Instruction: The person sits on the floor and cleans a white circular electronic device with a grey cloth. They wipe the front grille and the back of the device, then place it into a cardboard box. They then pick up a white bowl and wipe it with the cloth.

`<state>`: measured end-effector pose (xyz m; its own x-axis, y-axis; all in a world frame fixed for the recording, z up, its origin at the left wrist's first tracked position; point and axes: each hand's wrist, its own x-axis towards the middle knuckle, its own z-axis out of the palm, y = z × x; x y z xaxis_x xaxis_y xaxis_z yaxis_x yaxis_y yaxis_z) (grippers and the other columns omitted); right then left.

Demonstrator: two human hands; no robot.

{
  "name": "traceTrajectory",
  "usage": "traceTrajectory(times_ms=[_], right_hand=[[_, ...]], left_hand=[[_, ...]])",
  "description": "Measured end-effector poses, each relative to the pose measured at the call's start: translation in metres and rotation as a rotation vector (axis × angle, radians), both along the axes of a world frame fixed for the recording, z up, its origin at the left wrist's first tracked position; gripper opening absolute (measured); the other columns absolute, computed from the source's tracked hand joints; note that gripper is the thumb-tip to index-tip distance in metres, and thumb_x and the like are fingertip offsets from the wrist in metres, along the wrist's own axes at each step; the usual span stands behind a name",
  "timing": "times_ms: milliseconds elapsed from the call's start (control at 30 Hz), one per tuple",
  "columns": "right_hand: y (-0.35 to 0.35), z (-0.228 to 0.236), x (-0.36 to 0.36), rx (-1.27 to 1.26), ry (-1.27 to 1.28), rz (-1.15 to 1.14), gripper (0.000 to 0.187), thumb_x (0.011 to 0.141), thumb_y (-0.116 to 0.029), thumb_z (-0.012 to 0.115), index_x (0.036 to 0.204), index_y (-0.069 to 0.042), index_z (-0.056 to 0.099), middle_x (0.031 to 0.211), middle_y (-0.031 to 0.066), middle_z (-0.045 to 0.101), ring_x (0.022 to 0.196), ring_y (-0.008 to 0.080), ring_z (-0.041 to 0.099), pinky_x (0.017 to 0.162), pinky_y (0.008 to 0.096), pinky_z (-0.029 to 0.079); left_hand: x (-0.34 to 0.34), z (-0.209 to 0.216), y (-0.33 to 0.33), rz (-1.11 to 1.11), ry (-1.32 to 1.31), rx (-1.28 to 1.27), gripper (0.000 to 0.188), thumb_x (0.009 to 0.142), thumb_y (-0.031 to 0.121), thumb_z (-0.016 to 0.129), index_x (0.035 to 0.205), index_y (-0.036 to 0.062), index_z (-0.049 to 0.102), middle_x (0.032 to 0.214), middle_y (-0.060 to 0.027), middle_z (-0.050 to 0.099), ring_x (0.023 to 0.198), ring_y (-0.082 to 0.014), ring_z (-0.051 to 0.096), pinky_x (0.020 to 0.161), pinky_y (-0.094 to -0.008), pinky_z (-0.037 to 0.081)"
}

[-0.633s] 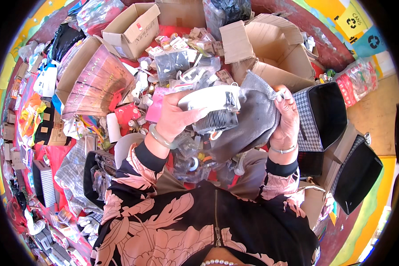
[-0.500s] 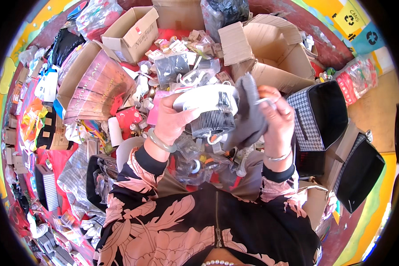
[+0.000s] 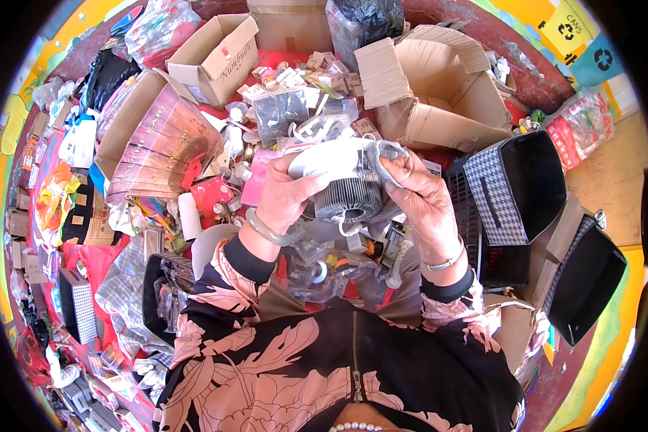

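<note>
In front of my chest, my left hand [image 3: 281, 198] grips a white round lamp fitting [image 3: 331, 160] by its left side. A dark finned heat sink [image 3: 347, 200] on it faces me, and a short white loop of wire hangs below. My right hand [image 3: 426, 201] pinches a grey cloth [image 3: 390, 155], which is pressed against the fitting's right side. Part of the cloth drapes behind the fitting and my right fingers, so its far end is hidden.
Beyond my hands lies a heap of small boxes and packaging [image 3: 295, 79]. Open cardboard boxes [image 3: 439, 86] stand at the far right and far left [image 3: 216, 61]. Black bins with checked fronts [image 3: 525, 187] are on my right. A dark basket [image 3: 167, 291] sits at left.
My right hand has moved left and brought the cloth from beside the fitting onto its right side. The left hand keeps its hold, nearly in place.
</note>
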<state>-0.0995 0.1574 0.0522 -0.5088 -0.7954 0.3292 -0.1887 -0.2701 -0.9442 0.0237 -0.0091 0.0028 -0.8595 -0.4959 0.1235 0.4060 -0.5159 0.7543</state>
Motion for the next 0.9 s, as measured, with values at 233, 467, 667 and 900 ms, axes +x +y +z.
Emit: traceTrajectory(times_ms=[233,467,667,900], right_hand=[[0.013,-0.001,-0.033,0.008,-0.238,0.265,0.027,0.079,0.007,0.052,0.104,0.004,0.063,0.09,0.0045,0.056,0.081,0.0128,0.054,0.075,0.023,0.042],[0.011,0.017,-0.01,-0.095,-0.266,-0.154,0.027,0.084,0.0,0.054,0.109,0.004,0.059,0.082,0.0019,0.052,0.073,0.009,0.051,0.067,0.0191,0.041],[-0.003,0.017,0.01,0.175,0.696,-0.27,0.026,0.077,0.001,0.059,0.103,0.002,0.06,0.076,0.0117,0.051,0.067,0.0249,0.053,0.06,0.0304,0.043],[0.005,0.022,0.005,0.211,0.461,-0.17,0.021,0.082,0.0,0.056,0.102,0.005,0.059,0.073,0.0119,0.052,0.065,0.0215,0.052,0.059,0.0277,0.042]], left_hand=[[-0.008,-0.002,0.003,0.009,0.006,0.176,0.029,0.075,0.0,0.065,0.103,-0.0036,0.059,0.097,-0.0096,0.063,0.088,-0.0161,0.061,0.078,-0.0271,0.049],[-0.007,0.002,0.003,0.063,-0.005,-0.073,0.033,0.075,0.002,0.068,0.106,-0.0037,0.059,0.098,-0.0086,0.064,0.086,-0.0125,0.06,0.077,-0.0253,0.048],[-0.005,0.001,0.01,0.145,-0.039,-0.268,0.032,0.074,0.004,0.071,0.104,-0.004,0.061,0.091,-0.0045,0.064,0.078,-0.0083,0.059,0.07,-0.0223,0.049],[0.0,0.008,0.012,0.168,-0.125,-0.541,0.032,0.075,0.007,0.071,0.102,-0.0051,0.061,0.088,-0.0049,0.065,0.077,-0.0083,0.059,0.069,-0.0222,0.048]])
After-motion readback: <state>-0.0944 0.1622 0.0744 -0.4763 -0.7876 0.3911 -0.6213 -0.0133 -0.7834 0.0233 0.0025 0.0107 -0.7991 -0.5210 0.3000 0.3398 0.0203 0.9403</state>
